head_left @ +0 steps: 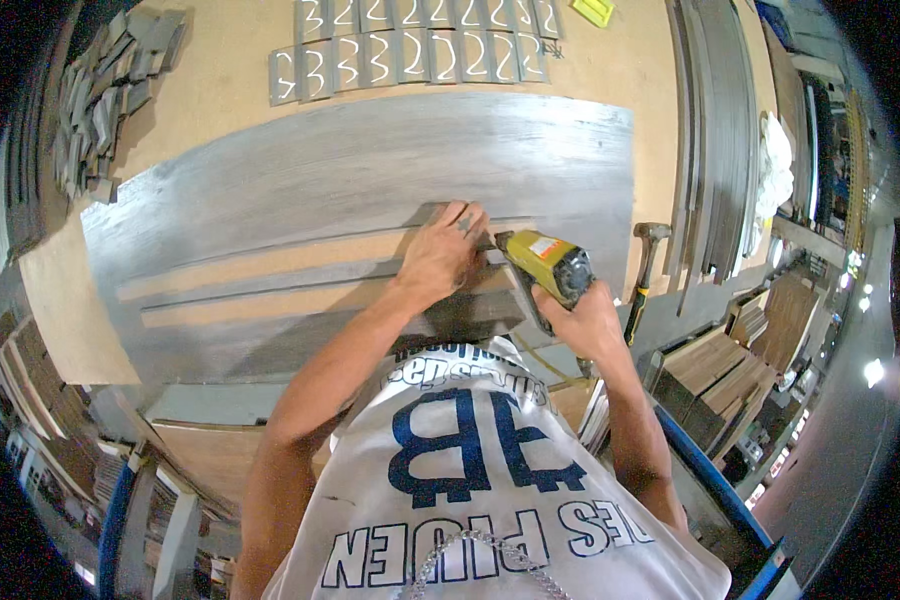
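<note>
A grey-stained wooden panel [370,150] with two long slots lies in front of me, pale board showing through the slots. My left hand [444,252] presses down by the slots' right ends, its fingers bent and close together; whatever is under them is hidden. In my right hand [582,322] is a yellow and black nail gun [542,262], gripped by its handle and tilted, its nose close to my left fingertips. A small dark piece [492,257] shows between that hand and the tool. To the right lies a hammer [646,270] with a black and yellow handle.
Two rows of small grey pieces with white chalk marks [410,60] lie along the far side. At far left is a heap of wood offcuts [105,95]; long dark strips [715,140] and a white cloth [774,165] lie at right. Stacked boards [725,375] stand beyond the bench.
</note>
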Demonstrator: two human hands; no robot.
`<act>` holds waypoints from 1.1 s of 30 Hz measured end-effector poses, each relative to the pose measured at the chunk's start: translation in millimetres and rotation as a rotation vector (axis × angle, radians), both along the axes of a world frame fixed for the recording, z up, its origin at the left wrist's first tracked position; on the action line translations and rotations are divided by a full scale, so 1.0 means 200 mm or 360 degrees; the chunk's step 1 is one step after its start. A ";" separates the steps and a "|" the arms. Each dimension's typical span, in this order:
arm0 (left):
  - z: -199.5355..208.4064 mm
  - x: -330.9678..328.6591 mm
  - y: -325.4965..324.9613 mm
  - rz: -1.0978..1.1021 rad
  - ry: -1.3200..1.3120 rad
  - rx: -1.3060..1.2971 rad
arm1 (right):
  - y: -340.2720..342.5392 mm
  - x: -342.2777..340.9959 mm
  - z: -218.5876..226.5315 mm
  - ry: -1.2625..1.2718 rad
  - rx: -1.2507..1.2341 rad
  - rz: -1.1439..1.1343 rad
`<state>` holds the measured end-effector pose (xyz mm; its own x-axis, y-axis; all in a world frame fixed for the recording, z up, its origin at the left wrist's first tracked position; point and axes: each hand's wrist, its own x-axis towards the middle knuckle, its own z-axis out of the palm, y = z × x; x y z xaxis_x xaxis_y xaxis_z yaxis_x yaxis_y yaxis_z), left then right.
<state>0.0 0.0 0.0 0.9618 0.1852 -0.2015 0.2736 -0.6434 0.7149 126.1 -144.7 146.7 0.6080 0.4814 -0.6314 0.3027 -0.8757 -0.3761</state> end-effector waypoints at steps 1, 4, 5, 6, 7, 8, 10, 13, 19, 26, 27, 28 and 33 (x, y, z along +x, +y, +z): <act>0.01 0.01 -0.01 0.0022 -0.0070 0.0029 | -0.04 0.00 -0.01 0.0009 -0.0026 0.0003; -0.02 0.02 -0.03 0.0024 -0.0188 0.0115 | -0.06 0.00 -0.03 0.0020 -0.0025 -0.0026; -0.03 0.02 -0.03 0.0004 -0.0226 0.0181 | -0.06 0.00 -0.03 0.0033 0.0012 -0.0055; -0.02 0.01 -0.03 -0.0005 -0.0228 0.0180 | -0.05 -0.01 -0.03 0.0031 0.0011 -0.0064; 0.00 0.01 -0.02 -0.0002 -0.0228 0.0142 | -0.05 -0.01 -0.04 0.0014 -0.0022 -0.0028; 0.01 0.01 -0.01 0.0000 -0.0227 0.0107 | -0.05 -0.01 -0.04 -0.0001 -0.0052 0.0008; 0.01 0.01 0.01 -0.0038 -0.0208 0.0150 | -0.05 -0.03 -0.05 -0.0012 -0.0005 0.0036; -0.02 -0.01 0.01 -0.0025 -0.0171 0.0168 | -0.03 -0.03 -0.06 -0.0025 0.0026 0.0113; 0.03 0.00 0.05 0.0062 -0.0164 0.0382 | -0.17 0.15 -0.14 -0.0275 -0.0096 -0.0073; -0.02 -0.04 0.10 0.0096 -0.0068 0.0497 | -0.14 0.34 -0.39 -0.1008 -0.0130 0.0249; -0.02 -0.05 0.09 0.0101 -0.0070 0.0518 | -0.12 0.36 -0.39 -0.1159 -0.0063 0.0436; -0.02 -0.04 0.08 0.0132 -0.0034 0.0526 | -0.05 0.42 -0.39 -0.1117 0.0109 0.0305; 0.04 -0.02 0.06 0.0355 -0.0166 0.0544 | 0.48 0.71 -0.68 -0.0907 0.0833 0.0082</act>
<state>-4.1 11.2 8.2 0.9027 0.4303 0.0037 0.3705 -0.7815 0.5019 267.8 -48.5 10.4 0.7393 0.6674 0.0896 0.6094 -0.6065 -0.5107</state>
